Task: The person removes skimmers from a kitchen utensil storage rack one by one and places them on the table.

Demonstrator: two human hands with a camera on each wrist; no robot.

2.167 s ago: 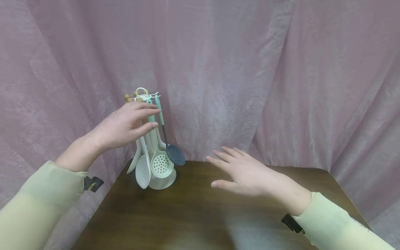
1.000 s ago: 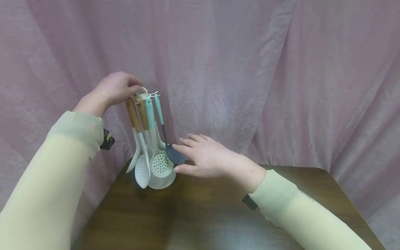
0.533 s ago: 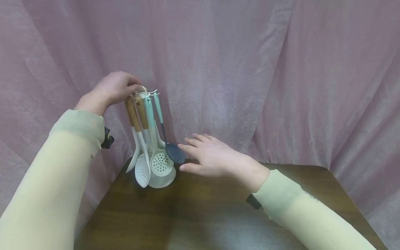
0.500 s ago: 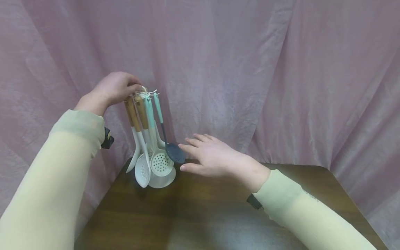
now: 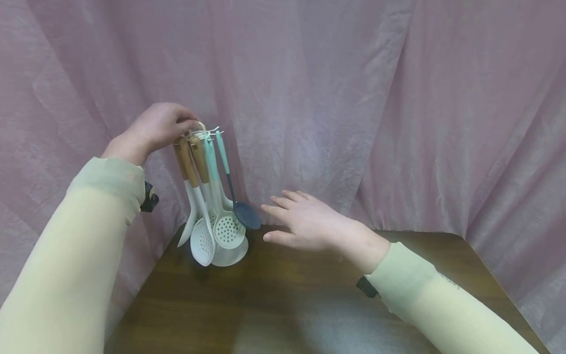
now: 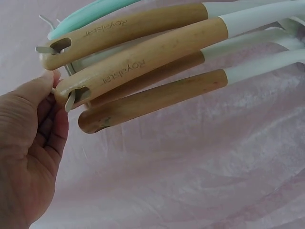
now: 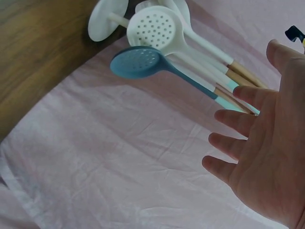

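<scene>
Gripping rack top: left hand | right hand released | wooden handles: 4

Left hand covers the rack top, so its grip there can't be read; its fingertips are hidden in the head view. Spoon bowls run off the left wrist view's right edge. Right hand is cut off at the right wrist view's edge.
</scene>
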